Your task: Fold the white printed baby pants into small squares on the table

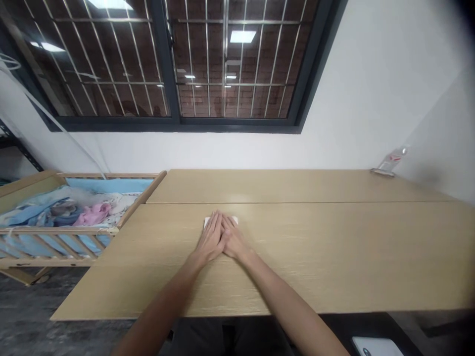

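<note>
**On a Wood-Grain Tabletop (315, 247), Two Bare Hands Lie Flat Over a Small White Sheet (206, 222)**

Beneath a barred window (173, 64), a person reaches both arms forward, the left hand (211, 237) and the right hand (233, 241) meeting at the thumbs. Both are spread flat, palms down and fingers stretched out close together; neither appears to grip anything. The white sheet lies under the fingers, near the middle of the table's depth, just short of the seam (297, 202) that runs across the top. Only its corners show at either side, and whether it is paper or cloth cannot be told.

Handling it well would seem to call for even weight through both palms, fingers together so that no edge curls, and the sheet fully flat against the wood. Pressure shared between the hands should prevent it from skewing; a push from the fingertips alone might bunch it up.

To the left, a wooden crib (74, 230) holds blue and pink fabric. A clear plastic bottle (392, 159) stands at the far right corner, well apart from the hands, and a white smartphone (378, 346) rests below the table's front edge.
</note>
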### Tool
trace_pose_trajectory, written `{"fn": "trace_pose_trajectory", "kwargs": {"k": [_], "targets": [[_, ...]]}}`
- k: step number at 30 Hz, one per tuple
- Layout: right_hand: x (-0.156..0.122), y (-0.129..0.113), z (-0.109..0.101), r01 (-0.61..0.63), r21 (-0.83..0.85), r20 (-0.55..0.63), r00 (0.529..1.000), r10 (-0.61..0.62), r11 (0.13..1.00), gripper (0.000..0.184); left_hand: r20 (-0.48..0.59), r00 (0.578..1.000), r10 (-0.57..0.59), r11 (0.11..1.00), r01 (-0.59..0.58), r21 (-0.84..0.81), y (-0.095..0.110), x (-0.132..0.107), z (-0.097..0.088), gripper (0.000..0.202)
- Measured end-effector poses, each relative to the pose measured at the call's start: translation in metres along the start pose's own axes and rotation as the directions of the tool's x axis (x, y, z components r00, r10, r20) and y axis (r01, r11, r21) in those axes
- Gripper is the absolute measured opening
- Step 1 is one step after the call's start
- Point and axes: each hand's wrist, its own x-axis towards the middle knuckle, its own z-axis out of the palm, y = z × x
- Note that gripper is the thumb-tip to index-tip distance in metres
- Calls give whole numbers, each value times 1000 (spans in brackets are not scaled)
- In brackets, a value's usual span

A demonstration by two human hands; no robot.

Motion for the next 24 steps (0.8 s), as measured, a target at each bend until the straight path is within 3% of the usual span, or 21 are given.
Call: {"fn": "trace_pose_trajectory", "kwargs": {"k": [6, 16, 24], "targets": [[0, 3, 8, -4, -8, 57, 998, 5, 1000, 65, 123, 991, -61, 998, 56, 40, -10, -2, 6, 74], [-2, 2, 9, -82, -29, 42, 996, 83, 996, 64, 98, 990, -101, 988, 88, 126, -24, -6, 13, 74], [-10, 4, -6, -209, 32, 99, 974, 205, 977, 66, 38, 983, -179, 971, 170, 170, -25, -10, 13, 75]]}}
